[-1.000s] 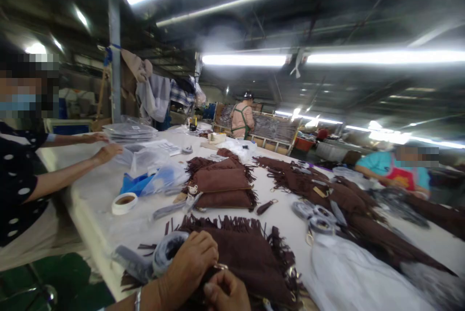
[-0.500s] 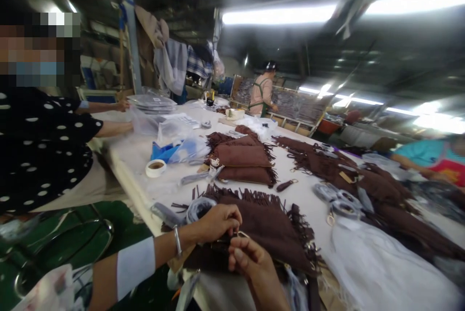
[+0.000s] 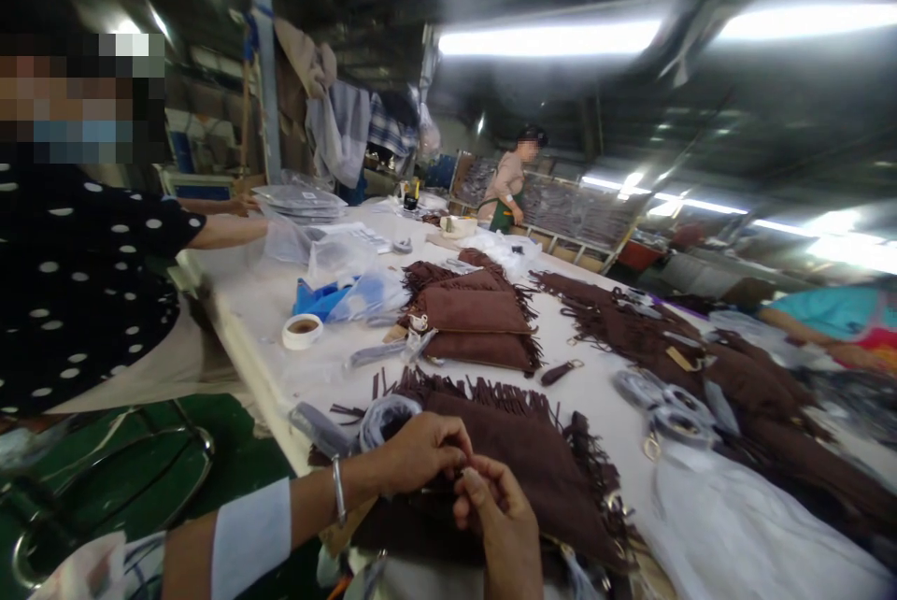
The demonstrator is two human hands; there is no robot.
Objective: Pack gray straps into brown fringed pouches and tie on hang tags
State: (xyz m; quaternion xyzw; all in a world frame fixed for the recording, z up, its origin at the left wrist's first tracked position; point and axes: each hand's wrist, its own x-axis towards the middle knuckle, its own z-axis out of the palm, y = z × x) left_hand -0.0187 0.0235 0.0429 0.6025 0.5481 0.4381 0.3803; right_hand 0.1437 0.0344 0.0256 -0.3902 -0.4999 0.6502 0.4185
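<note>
A brown fringed suede bag (image 3: 519,469) lies at the near edge of the white table (image 3: 266,338). My left hand (image 3: 420,452) is closed in a pinch at the bag's near corner. My right hand (image 3: 494,507) is closed too, its fingertips meeting the left hand's over a small fitting that I cannot make out. A grey wrapped strap (image 3: 378,418) lies just left of my left hand.
A stack of brown bags (image 3: 476,320), a tape roll (image 3: 302,331), blue and clear plastic bags (image 3: 336,287) and a brown key strap (image 3: 561,372) sit further along. More brown fringed pieces (image 3: 673,348) and white wrapping (image 3: 735,535) lie right. A person in a dotted top (image 3: 77,282) works at left; others stand beyond.
The view has tilted down and shifted right since the first frame. My right hand has moved up to meet my left hand on the bag's corner. The person at left stays reaching over the table.
</note>
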